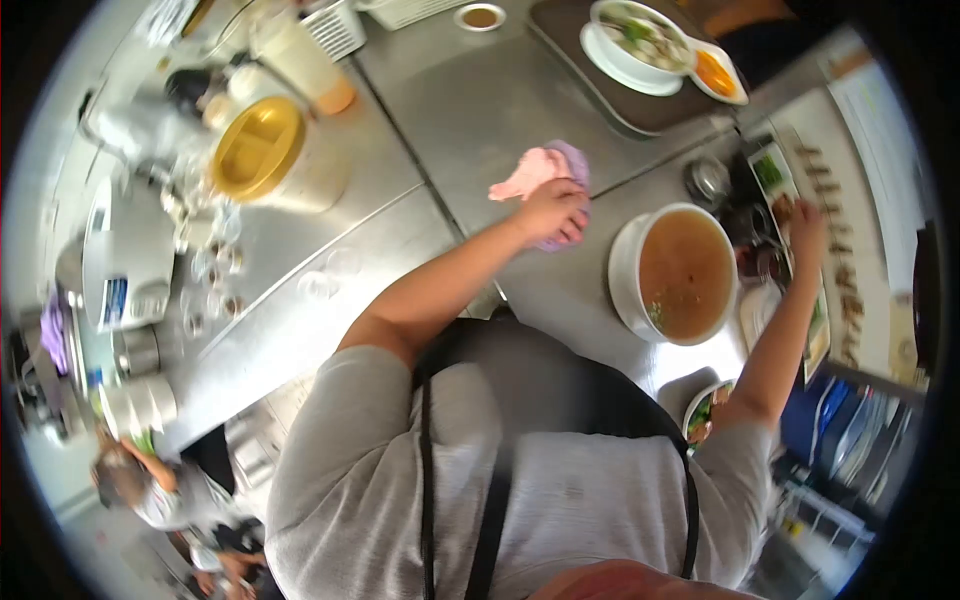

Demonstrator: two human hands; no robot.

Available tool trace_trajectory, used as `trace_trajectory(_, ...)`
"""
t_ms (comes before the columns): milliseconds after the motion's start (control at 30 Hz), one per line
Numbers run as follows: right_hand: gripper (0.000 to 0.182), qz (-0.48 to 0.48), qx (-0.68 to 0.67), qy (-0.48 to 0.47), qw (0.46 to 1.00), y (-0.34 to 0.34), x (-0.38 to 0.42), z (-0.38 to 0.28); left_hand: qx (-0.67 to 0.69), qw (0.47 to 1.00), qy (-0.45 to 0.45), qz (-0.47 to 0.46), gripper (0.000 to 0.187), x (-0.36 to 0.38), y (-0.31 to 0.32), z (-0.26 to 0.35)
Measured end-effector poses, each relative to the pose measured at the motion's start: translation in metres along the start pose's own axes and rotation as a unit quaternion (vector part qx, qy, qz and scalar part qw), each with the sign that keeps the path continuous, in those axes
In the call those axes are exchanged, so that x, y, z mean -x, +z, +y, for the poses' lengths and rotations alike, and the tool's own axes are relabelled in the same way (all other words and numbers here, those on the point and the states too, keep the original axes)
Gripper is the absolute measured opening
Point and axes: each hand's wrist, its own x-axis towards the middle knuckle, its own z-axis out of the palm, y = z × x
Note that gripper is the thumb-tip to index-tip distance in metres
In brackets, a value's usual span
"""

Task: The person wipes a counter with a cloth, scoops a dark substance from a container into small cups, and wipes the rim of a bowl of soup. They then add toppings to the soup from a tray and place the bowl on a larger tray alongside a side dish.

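My left hand (556, 212) is closed on a crumpled pink and lilac cloth (530, 174), which lies against the steel counter. Out to the right, my right hand (808, 228) reaches over a row of food containers (768, 168), its fingers drawn together near some brown food pieces. What those fingers hold, if anything, I cannot make out. Between the two hands stands a large white bowl (622, 275) of brown broth with bits of green on top. A smaller bowl (708, 410) with greens and meat is partly hidden behind my right arm.
Ahead, a brown tray (640, 122) carries a white soup bowl (628, 62) and a spoon-shaped dish (738, 92) with orange food. At left stand a tub with a yellow lid (258, 150) and a bottle (300, 60). A small sauce dish (480, 17) sits at the back. Another person (160, 490) is at lower left.
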Motion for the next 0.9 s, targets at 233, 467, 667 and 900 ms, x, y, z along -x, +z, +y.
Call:
trace_trajectory(233, 0.050, -0.220, -0.386, 0.307, 0.841, -0.023, 0.140, -0.038, -0.525, 0.730, 0.361, 0.246, 0.045, 0.001, 0.006, 0.011)
trace_trajectory(467, 0.051, -0.367, -0.616, 0.299, 0.630, -0.011, 0.197, -0.060, -0.657, 0.690, 0.221, 0.209, 0.047, 0.011, -0.009, 0.001)
trace_trajectory(667, 0.050, -0.354, -0.738, 0.260, 0.512, -0.005, 0.208, -0.058, -0.644, 0.699, 0.212, 0.227, 0.041, 0.013, -0.018, -0.019)
trace_trajectory(900, 0.040, -0.306, -0.725, 0.269, 0.556, 0.005, 0.217, -0.053, -0.673, 0.669, 0.222, 0.223, 0.034, 0.043, -0.028, -0.026)
